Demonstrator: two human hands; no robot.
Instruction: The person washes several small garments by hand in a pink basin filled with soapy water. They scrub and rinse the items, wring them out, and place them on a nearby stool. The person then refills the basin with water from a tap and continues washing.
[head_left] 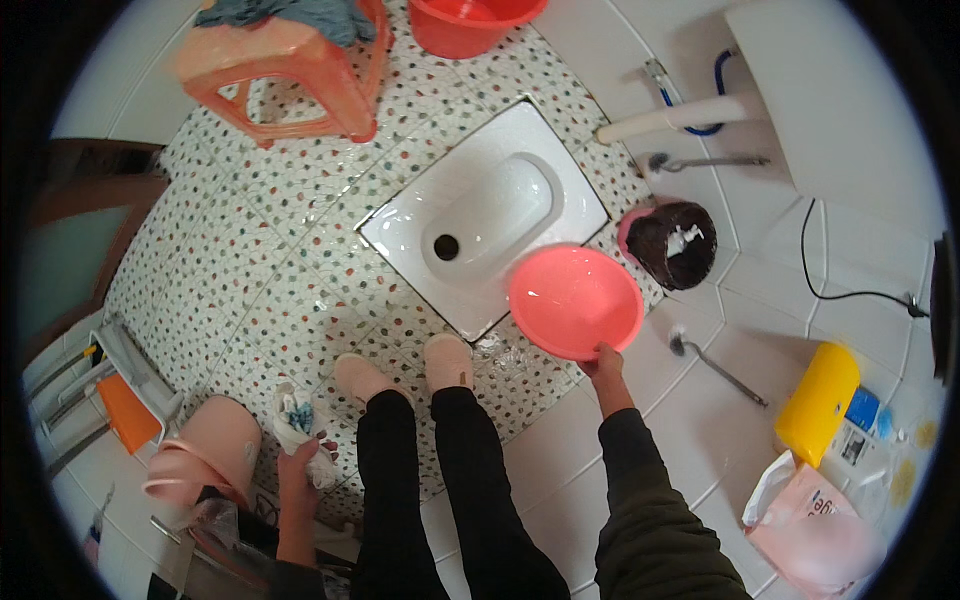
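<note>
My right hand (602, 362) grips the near rim of a pink plastic basin (575, 300), thumb over the edge. The basin is tilted and overlaps the right corner area of a white squat toilet (400, 228) set in the floor; whether it touches the toilet I cannot tell. My left hand (300, 462) is closed around a bunched white cloth (292, 425) with a blue pattern, held low at the left beside my legs. Part of the cloth hangs below the fingers.
An orange plastic stool (265, 55) with grey-blue cloth (300, 12) stands far left, near a red basin (465, 30). A lined waste bin (678, 262) is right of the toilet. Pink buckets (215, 445) stand at the left. A yellow container (818, 400) and pink package (810, 510) are at the right.
</note>
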